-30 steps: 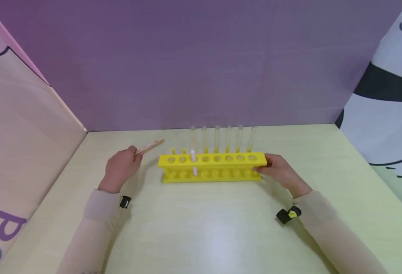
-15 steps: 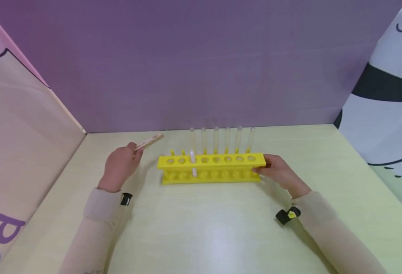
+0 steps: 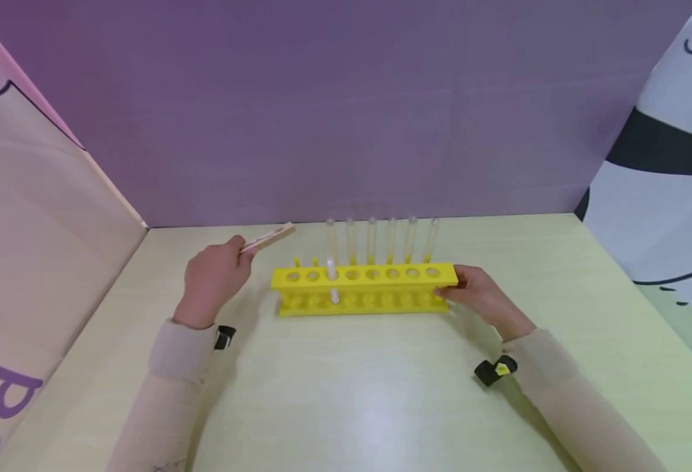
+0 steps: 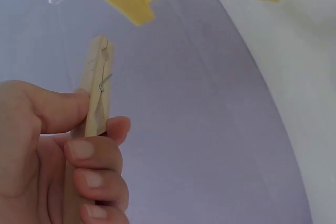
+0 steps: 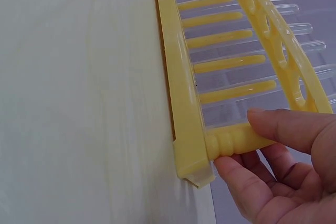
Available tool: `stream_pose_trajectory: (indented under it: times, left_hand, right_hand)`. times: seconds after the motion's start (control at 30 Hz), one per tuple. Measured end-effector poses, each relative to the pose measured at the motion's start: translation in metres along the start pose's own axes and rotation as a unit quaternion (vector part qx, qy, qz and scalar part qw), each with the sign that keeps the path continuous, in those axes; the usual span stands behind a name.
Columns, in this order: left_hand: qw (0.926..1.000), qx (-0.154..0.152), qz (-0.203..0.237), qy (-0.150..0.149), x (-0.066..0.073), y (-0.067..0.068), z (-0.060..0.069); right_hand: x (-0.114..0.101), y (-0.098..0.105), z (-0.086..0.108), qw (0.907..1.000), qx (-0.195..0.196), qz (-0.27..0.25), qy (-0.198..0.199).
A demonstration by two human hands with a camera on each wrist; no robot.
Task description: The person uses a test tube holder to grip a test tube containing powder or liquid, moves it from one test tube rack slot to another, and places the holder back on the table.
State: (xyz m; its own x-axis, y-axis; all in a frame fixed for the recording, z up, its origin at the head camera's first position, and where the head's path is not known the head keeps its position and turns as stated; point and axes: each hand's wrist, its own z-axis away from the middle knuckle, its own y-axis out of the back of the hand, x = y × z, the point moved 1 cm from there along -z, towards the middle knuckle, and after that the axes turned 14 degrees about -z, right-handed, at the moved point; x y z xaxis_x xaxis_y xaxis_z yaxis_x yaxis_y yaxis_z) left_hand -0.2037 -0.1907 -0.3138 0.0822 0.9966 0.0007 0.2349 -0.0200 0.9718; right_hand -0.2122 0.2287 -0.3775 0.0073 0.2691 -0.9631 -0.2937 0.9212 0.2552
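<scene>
My left hand [image 3: 215, 278] grips a wooden test tube holder [image 3: 269, 237] with a metal spring [image 4: 103, 83]. Its tip points away to the right, left of and behind the yellow test tube rack [image 3: 366, 278], touching nothing. Thumb and curled fingers wrap the handle in the left wrist view. At the rack's right end, my right hand [image 3: 481, 295] holds the ribbed end post [image 5: 236, 140] between thumb and fingers. A test tube with white contents [image 3: 331, 270] stands in the third front hole from the left. Several clear test tubes [image 3: 372, 239] sit upside down on the rear pegs.
Two bare yellow pegs [image 3: 307, 262] rise at the rack's rear left. The pale tabletop [image 3: 346, 393] ends at a purple backdrop [image 3: 346, 131]. Printed panels stand on the left [image 3: 39, 229] and right [image 3: 664, 216].
My left hand has moved right and away from me with the test tube holder, whose tip has come nearer the rear tubes. My right hand and the rack stay in place.
</scene>
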Motion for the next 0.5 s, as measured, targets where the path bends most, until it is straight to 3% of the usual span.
stream_pose_trajectory:
  times: [0.17,0.5]
  left_hand:
    - [0.9999,0.012,-0.004,-0.006,0.010,0.008,0.001]
    - [0.9977,0.063,-0.010,-0.025,0.023,0.016,0.003]
  right_hand:
    - [0.000,0.000,0.000,1.0000,0.000,0.003,-0.001]
    - [-0.002,-0.001,0.000,0.9999,0.000,0.005,-0.012]
